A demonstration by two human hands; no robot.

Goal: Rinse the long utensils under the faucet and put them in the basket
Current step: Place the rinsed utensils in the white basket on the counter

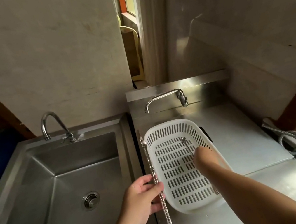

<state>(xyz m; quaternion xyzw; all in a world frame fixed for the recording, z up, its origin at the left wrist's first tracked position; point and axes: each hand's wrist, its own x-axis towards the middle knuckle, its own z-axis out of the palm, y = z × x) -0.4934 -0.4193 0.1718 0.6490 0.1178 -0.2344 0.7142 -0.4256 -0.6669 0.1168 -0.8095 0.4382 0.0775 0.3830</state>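
Note:
My left hand (143, 196) grips a small bundle of long metal utensils (153, 171) with twisted handles. They run lengthwise along the left outer side of the white slotted basket (165, 126), fork ends toward me. My right hand (204, 157) is inside the basket, blurred, fingers closed around another long utensil (185, 143). That one's far tip is near the basket floor and its tines show under my forearm. The basket stands on the steel counter (244, 139). No water runs from the sink faucet (48, 123).
The deep steel sink (56, 174) with its drain (91, 200) is to the left of the basket. A second faucet (162, 98) sticks out of the backsplash above the basket. A coiled metal hose (291, 141) lies at the counter's right edge.

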